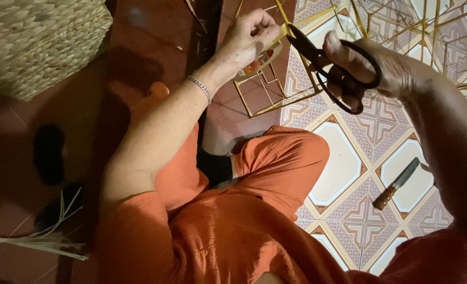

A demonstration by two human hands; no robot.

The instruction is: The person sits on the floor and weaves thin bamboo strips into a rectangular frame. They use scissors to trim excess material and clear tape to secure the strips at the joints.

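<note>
Your left hand (246, 39) pinches a thin yellow strip (279, 36) between thumb and fingertips, its grip clenched on the strip near the top of the picture, over the dark red floor (139, 47). A silver bracelet (200, 88) sits on that wrist. Your right hand (380, 68) has its fingers through the loops of the black scissors (328, 63), its grip grasping the handles; the blades point up and left and meet the strip just beside your left fingertips. Whether the blades are shut on the strip you cannot tell. Below your left hand hangs a frame (265, 89) of the same yellow strips, square-sided, with a small orange patch showing inside it. More yellow strips (443, 31) cross over the patterned tiles (349, 158) at upper right. A knife (399, 183) with a brown handle lies on the tiles, well apart from both hands, near your right forearm. Your knees in orange cloth (244, 221) fill the lower middle. A woven basket (33, 42) stands at upper left, and a bundle of pale straw (44, 239) lies on the floor at lower left.
</note>
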